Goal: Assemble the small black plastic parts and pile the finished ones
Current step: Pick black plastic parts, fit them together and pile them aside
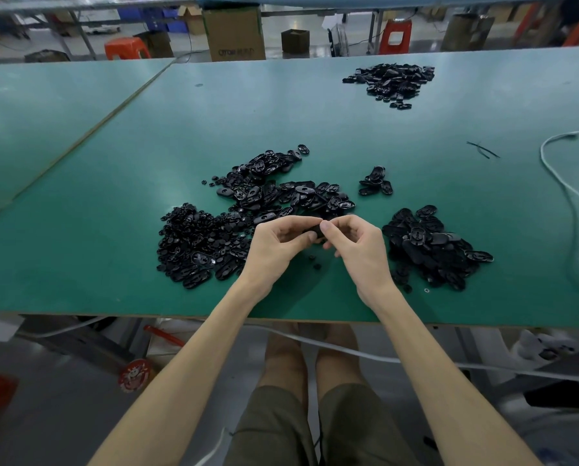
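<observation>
Left hand [274, 245], right hand [360, 245] pinch black part [317, 233].

On the table [315, 129], a left heap [194, 240] lay near the front edge, running back and rightward into a middle heap [274, 190] toward the table's centre. A right pile [429, 243] sat near the front edge, right of centre, with a small cluster [375, 181] behind it, right of the middle heap. A far pile [390, 80] lay well apart, near the back edge toward the right. A cord [563, 183] trailed along the right edge. The left hand [274, 243] and right hand [358, 245] met between left heap and right pile, a part [316, 232] pinched between them. A box [234, 33] stood beyond the back edge.
</observation>
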The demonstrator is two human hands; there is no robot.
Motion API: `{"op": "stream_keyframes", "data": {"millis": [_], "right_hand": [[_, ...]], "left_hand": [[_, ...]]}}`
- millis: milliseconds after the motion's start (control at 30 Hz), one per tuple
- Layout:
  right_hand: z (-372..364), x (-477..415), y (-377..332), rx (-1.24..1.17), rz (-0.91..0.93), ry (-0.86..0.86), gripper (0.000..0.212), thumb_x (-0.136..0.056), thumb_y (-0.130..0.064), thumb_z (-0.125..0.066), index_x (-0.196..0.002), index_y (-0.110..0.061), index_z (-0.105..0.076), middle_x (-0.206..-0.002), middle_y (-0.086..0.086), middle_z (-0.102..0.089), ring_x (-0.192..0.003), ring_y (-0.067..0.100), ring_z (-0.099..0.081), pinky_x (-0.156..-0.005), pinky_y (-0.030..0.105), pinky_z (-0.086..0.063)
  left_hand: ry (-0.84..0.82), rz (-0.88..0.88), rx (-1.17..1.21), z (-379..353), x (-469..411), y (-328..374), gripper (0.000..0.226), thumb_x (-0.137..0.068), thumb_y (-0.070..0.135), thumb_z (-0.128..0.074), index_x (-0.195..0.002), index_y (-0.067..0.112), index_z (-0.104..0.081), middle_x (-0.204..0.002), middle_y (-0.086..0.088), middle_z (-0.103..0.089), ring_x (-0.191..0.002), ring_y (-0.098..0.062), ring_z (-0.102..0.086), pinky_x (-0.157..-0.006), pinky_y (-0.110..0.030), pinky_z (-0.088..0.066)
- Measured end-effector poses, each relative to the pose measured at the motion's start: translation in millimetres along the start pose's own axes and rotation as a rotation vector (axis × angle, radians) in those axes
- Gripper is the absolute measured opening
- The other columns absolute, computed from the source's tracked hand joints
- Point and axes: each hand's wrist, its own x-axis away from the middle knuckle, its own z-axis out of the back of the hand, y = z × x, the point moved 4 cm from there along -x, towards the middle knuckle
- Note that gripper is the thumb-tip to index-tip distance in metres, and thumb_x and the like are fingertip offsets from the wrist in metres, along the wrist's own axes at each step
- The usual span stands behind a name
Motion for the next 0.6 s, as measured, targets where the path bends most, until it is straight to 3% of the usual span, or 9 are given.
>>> {"op": "stream_keyframes", "data": {"millis": [600], "right_hand": [[0.9,-0.3,-0.1,0.005,-0.009,0.001,0.012,-0.096,-0.024,-0.074,-0.09,-0.013,-0.074,-0.08,0.004,-0.077,-0.071,0.011,-0.067,-0.064,0.021,-0.05]], "left_hand": [[-0.01,0.029,0.014,-0.5,-0.3,0.6,0.024,-0.09,-0.004,-0.072,-0.114,-0.002,-0.074,-0.105,-0.017,-0.077,-0.097,-0.029,-0.074,-0.095,-0.037,-0.058]]}}
